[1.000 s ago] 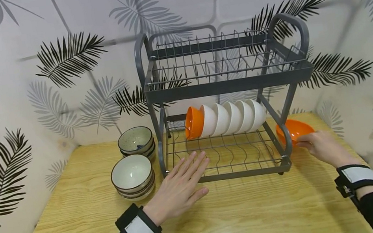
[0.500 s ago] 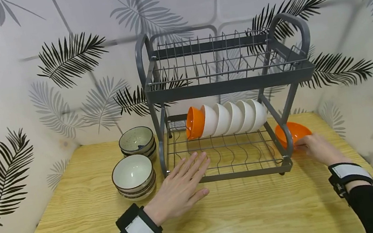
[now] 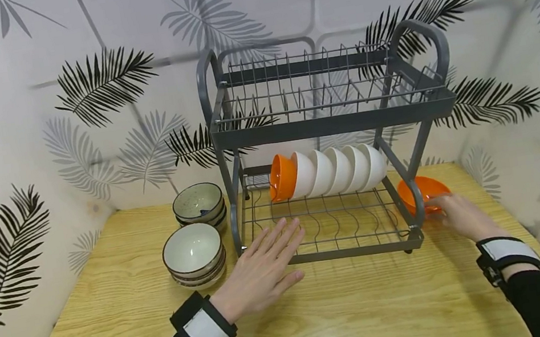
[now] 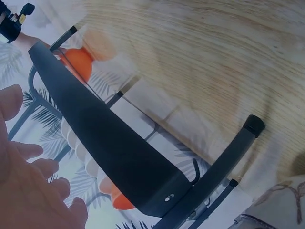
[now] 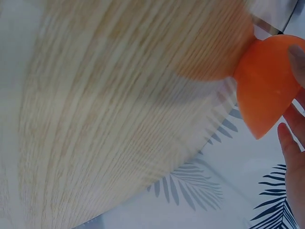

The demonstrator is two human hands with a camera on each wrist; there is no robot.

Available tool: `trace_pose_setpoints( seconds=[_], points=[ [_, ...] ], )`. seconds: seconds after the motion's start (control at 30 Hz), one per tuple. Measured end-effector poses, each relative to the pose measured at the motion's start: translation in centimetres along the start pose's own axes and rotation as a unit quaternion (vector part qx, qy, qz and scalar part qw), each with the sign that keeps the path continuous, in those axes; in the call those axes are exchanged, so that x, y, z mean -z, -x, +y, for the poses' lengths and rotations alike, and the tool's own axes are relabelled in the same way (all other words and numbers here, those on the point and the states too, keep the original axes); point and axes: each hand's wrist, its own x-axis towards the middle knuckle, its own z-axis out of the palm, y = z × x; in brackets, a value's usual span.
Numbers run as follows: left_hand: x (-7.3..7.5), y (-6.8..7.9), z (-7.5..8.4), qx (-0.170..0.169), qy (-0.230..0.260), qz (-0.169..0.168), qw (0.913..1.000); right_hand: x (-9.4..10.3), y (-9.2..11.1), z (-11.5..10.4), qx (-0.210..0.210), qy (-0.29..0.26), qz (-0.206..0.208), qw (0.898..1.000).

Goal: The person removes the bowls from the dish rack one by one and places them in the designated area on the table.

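An orange bowl [image 3: 427,190] stands on the table just beyond the rack's right end. My right hand [image 3: 463,216] pinches its near rim; in the right wrist view the thumb [image 5: 298,62] lies against the outside, while the other fingers pass behind the rim. Flat and palm down, my left hand [image 3: 259,273] has straight fingers at the front rail of the dark grey dish rack [image 3: 354,251]. Nothing is in it. On the rack's lower tier, another orange bowl [image 3: 283,177] leads a tilted row of nested white bowls [image 3: 353,168].
Left of the rack stand two stacks of rimmed bowls: a pale stack [image 3: 192,251] in front and a greenish stack [image 3: 197,203] behind. The rack's upper tier [image 3: 326,91] bears no dishes. Patterned walls close off the back and both sides of the wooden table [image 3: 341,308].
The right hand and its orange bowl have shifted slightly left toward the rack, then stayed nearly still. The right fingers look a little straighter at the rim now. The left hand has hardly moved.
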Motion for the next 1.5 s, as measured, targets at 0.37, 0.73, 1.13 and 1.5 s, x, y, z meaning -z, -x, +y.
trace_pose_setpoints(
  seconds=[0.37, 0.73, 1.13, 1.5],
  points=[
    [0.6, -0.9, 0.1, 0.031, 0.057, -0.009, 0.9979, 0.6, 0.6, -0.9, 0.009, -0.012, 0.036, 0.999],
    [1.1, -1.8, -0.1, 0.077, 0.152, -0.026, 0.9851, 1.3, 1.6, -1.5, -0.043, -0.059, 0.053, 0.996],
    [1.0, -3.5, -0.8, 0.116, 0.26, 0.022, 0.9584, 1.9, 3.1, -3.0, -0.062, -0.114, 0.074, 0.989],
    [1.4, -5.5, -1.7, 0.181, 0.448, 0.062, 0.8733, 1.8, 5.1, -4.2, -0.063, -0.19, 0.106, 0.974]
  ],
)
